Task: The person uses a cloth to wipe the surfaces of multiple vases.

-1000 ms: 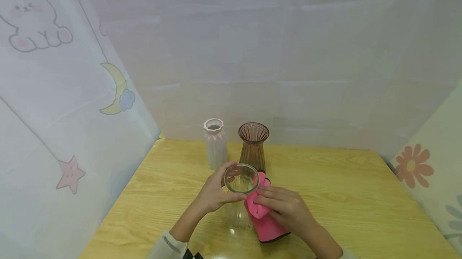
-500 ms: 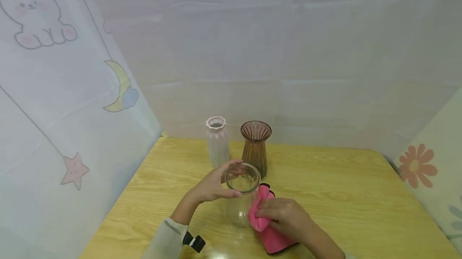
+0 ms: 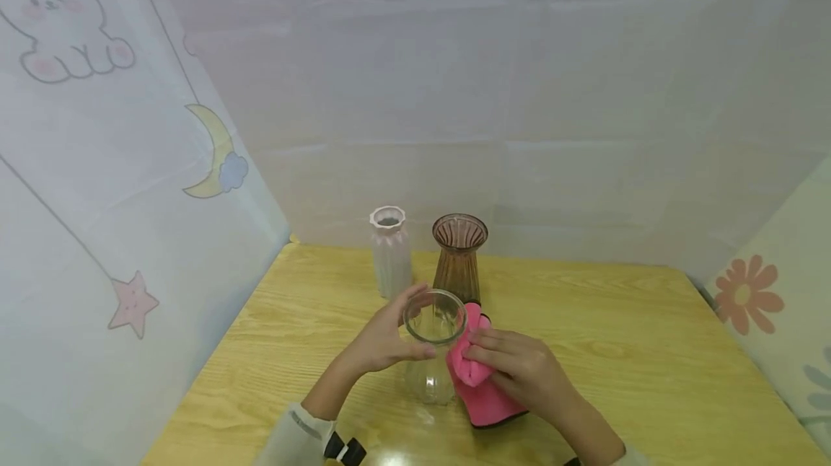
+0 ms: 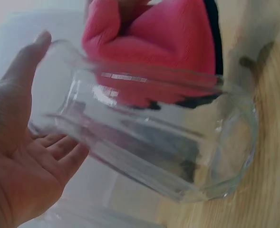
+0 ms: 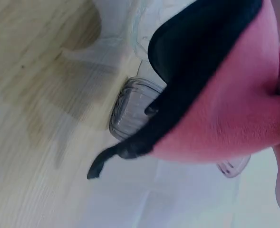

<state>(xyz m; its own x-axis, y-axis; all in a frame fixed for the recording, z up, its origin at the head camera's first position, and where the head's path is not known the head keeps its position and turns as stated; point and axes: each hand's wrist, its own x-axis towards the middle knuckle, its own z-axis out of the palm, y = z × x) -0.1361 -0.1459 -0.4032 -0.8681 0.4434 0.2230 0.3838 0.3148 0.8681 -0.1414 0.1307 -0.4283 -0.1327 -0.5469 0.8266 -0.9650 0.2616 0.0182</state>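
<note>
A clear glass vase point(image 3: 431, 372) stands upright over the table at the front, its round rim facing up. My left hand point(image 3: 383, 336) grips it at the neck, with the thumb on the near side and the fingers round the far side. In the left wrist view the ribbed body of the glass vase point(image 4: 149, 133) shows through. A pink cloth point(image 3: 483, 397) with black edging is bunched in my right hand point(image 3: 526, 368), pressed along the vase's right side. The pink cloth point(image 5: 225, 109) hides much of that hand in the right wrist view.
Behind the clear vase stand a pale pinkish-white vase point(image 3: 392, 264) and a brown-purple glass vase point(image 3: 458, 267) with a flared top. The wooden table point(image 3: 597, 336) meets a cloth-covered wall point(image 3: 519, 105) at the back.
The right hand with the pink cloth went down along the vase's side, then came back up towards the rim. The left hand keeps its grip at the neck.
</note>
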